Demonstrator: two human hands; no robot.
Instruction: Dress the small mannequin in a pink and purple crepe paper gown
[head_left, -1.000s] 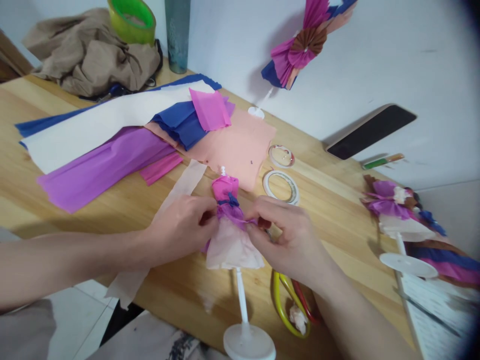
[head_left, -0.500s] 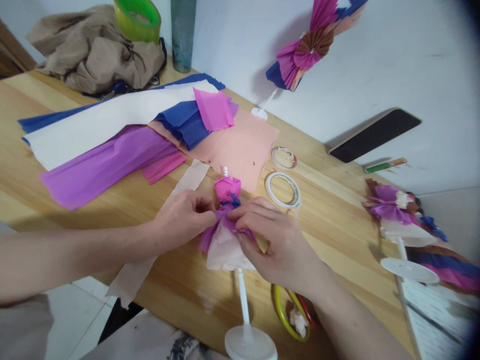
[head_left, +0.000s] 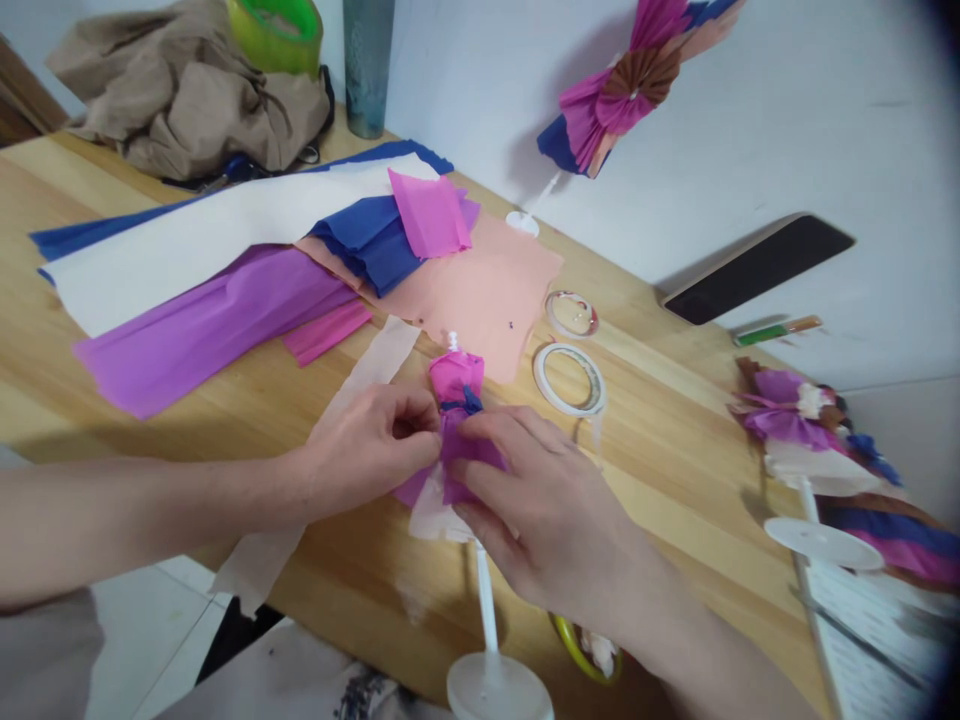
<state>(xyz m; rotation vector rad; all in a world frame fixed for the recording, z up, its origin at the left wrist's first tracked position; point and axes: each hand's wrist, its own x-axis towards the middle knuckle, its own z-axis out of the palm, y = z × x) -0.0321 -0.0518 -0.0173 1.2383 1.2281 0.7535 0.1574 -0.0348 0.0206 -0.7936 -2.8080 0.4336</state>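
A small white dress form wears a paper dress, with a pink bodice [head_left: 457, 373], a dark blue sash [head_left: 468, 401] and a purple crepe paper overskirt [head_left: 472, 474] above a white underskirt [head_left: 439, 520]. It lies tilted back on the table, its round white base [head_left: 499, 690] towards me. My left hand [head_left: 375, 440] pinches the purple paper at the left of the waist. From the right, my right hand [head_left: 540, 490] holds the same paper, its fingers over the skirt front and hiding part of it.
Blue, white and purple crepe paper strips [head_left: 225, 250] and a peach sheet [head_left: 495, 290] lie behind. Two tape rolls [head_left: 570, 380] sit to the right, yellow-handled scissors [head_left: 585, 655] under my right forearm. A phone [head_left: 761, 270] leans on the wall; another dressed stand [head_left: 821, 540] is far right.
My right hand has moved left and slightly down, drawing the purple paper across the white skirt front. My left hand has shifted slightly right, keeping its pinch at the waist.
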